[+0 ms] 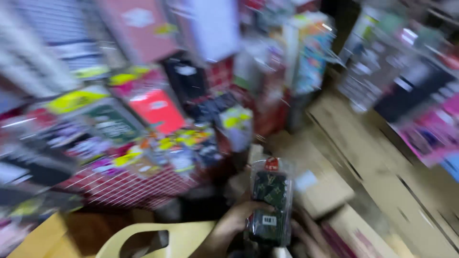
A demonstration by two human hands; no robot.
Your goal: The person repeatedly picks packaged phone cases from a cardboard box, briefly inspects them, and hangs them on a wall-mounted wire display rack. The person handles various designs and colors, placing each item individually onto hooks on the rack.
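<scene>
A dark green patterned item in a clear plastic packet (270, 200) stands upright low in the blurred head view. My left hand (236, 220) grips its left edge, fingers curled over the front. My right hand (311, 236) shows at the packet's lower right, against its side; whether it grips the packet is not visible.
Racks of packaged goods (143, 114) with yellow tags fill the left. More packets hang at the right (420, 110). Cardboard boxes (330, 186) lie on the floor ahead. A pale yellow plastic chair back (162, 239) is at the bottom left. A red grid rack (124, 186) stands in front.
</scene>
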